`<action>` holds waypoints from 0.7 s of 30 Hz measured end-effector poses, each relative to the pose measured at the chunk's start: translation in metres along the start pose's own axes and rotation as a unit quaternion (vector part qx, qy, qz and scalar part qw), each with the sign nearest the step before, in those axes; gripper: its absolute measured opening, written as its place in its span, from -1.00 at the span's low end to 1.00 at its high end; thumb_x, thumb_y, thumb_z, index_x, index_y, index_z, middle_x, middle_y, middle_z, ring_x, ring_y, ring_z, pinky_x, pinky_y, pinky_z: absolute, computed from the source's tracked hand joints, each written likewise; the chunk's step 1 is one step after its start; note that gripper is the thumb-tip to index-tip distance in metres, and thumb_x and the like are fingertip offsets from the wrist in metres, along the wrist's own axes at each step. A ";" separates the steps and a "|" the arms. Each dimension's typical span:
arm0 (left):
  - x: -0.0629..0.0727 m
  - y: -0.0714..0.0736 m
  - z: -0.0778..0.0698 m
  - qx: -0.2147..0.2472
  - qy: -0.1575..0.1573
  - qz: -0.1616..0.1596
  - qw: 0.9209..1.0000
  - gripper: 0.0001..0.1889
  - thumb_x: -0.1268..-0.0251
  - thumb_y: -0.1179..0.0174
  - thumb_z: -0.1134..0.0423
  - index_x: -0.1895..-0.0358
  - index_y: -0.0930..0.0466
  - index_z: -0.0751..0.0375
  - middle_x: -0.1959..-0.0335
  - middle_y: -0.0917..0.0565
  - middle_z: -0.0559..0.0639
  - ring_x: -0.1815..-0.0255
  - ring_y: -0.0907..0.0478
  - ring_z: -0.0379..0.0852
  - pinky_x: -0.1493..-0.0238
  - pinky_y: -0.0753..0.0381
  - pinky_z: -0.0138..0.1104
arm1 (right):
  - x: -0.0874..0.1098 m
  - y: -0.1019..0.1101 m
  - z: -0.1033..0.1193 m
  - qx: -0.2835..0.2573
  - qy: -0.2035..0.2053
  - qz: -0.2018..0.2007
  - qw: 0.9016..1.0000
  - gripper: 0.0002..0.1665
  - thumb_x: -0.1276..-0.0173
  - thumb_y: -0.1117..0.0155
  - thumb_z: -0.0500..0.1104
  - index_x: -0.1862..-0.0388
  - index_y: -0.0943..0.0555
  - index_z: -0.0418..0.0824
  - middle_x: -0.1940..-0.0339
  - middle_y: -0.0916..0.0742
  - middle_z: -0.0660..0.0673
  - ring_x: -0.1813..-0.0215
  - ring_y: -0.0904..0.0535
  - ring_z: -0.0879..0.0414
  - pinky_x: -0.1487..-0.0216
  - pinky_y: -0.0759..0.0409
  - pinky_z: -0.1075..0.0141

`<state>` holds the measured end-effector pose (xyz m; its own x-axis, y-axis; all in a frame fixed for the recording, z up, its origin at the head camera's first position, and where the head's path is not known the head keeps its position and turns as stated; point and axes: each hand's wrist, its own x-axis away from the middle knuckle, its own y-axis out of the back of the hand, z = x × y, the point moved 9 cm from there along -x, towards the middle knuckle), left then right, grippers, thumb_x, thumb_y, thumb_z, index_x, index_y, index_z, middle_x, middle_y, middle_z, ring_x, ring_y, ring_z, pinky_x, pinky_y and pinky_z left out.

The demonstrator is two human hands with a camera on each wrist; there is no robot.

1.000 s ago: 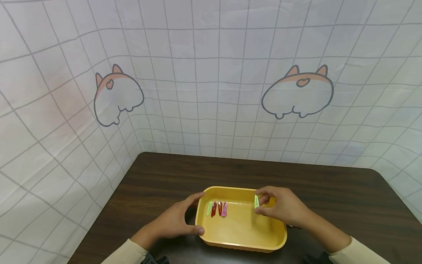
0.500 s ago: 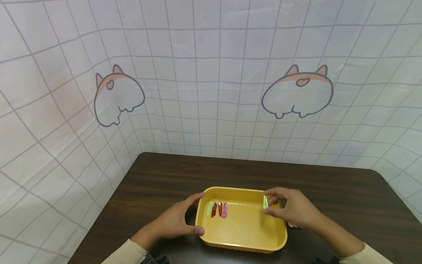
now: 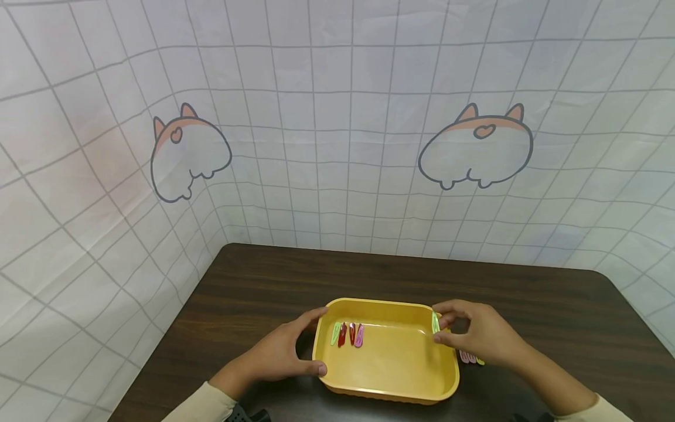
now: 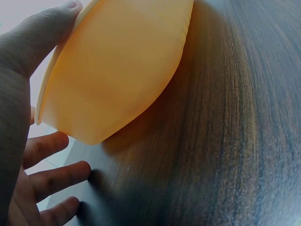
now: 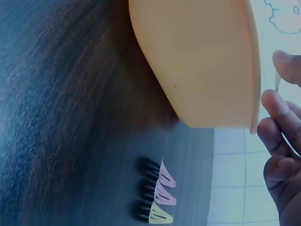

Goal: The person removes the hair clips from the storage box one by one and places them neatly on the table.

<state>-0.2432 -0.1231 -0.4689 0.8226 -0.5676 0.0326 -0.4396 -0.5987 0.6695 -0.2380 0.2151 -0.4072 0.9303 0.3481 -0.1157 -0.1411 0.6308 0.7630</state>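
Note:
A yellow plastic tray [image 3: 395, 366] sits on the table, its left end gripped by my left hand [image 3: 282, 351], thumb on the near part of the rim and index finger at the far corner. My right hand [image 3: 482, 331] pinches a light green hair clip [image 3: 435, 322] between thumb and fingertips, raised over the tray's right rim. Inside the tray at the left lie a green hair clip [image 3: 335, 333], two red hair clips [image 3: 352, 334] and a pink one [image 3: 359, 336], side by side. In the right wrist view the held clip shows only as a thin edge.
On the dark wooden table [image 3: 285, 275], just right of the tray, pink hair clips [image 5: 164, 194] and a yellow one [image 5: 160, 214] lie in a row, partly behind the right hand in the head view. A white gridded curtain [image 3: 337, 146] stands behind the table.
My right hand has moved rightward with the green clip, from above the tray's inside to its right rim. More of the clips on the table now show. The left hand stays put.

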 end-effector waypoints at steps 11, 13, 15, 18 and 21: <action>-0.001 -0.001 -0.002 -0.002 -0.001 0.000 1.000 0.07 -0.10 -0.49 -0.24 -0.64 -0.06 -0.21 -0.28 -0.57 -0.17 -0.34 -0.46 -0.13 -0.37 -0.31 0.17 | 0.005 0.009 -0.010 0.005 -0.017 0.002 1.000 -0.38 -0.20 -0.59 0.13 -0.18 -0.68 -0.07 0.28 -0.73 0.27 0.30 -0.61 0.21 0.24 -0.51 0.30; -0.001 0.000 -0.002 -0.002 -0.002 -0.001 1.000 0.06 -0.11 -0.49 -0.24 -0.64 -0.07 -0.21 -0.28 -0.58 -0.16 -0.33 -0.46 -0.13 -0.37 -0.32 0.17 | 0.006 0.010 -0.012 0.005 -0.018 0.002 1.000 -0.36 -0.19 -0.59 0.15 -0.19 -0.68 -0.09 0.27 -0.73 0.27 0.29 -0.60 0.21 0.26 -0.51 0.31; -0.001 0.000 -0.002 -0.002 -0.003 -0.002 1.000 0.06 -0.10 -0.49 -0.24 -0.64 -0.07 -0.22 -0.27 -0.58 -0.16 -0.32 -0.47 -0.13 -0.36 -0.32 0.17 | 0.007 0.012 -0.013 0.007 -0.018 0.001 1.000 -0.35 -0.19 -0.59 0.16 -0.19 -0.67 -0.10 0.27 -0.73 0.27 0.28 -0.59 0.21 0.27 -0.50 0.31; -0.001 0.000 -0.001 -0.004 -0.003 -0.002 1.000 0.06 -0.10 -0.49 -0.24 -0.64 -0.06 -0.24 -0.28 -0.58 -0.18 -0.33 -0.47 -0.14 -0.37 -0.32 0.17 | 0.009 0.015 -0.016 0.011 -0.016 -0.005 1.000 -0.33 -0.18 -0.59 0.18 -0.17 -0.68 -0.12 0.29 -0.73 0.27 0.31 -0.57 0.20 0.30 -0.47 0.33; 0.000 0.000 -0.001 -0.005 -0.003 -0.001 1.000 0.06 -0.10 -0.49 -0.24 -0.64 -0.05 -0.27 -0.29 -0.58 -0.18 -0.34 -0.46 -0.13 -0.37 -0.31 0.17 | 0.012 0.018 -0.018 0.011 -0.013 -0.009 1.000 -0.33 -0.17 -0.59 0.19 -0.16 -0.68 -0.13 0.30 -0.73 0.27 0.34 -0.56 0.21 0.35 -0.47 0.34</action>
<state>-0.2429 -0.1222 -0.4679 0.8213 -0.5699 0.0255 -0.4334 -0.5944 0.6774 -0.2358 0.2434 -0.4065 0.9415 0.3174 -0.1132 -0.1164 0.6216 0.7747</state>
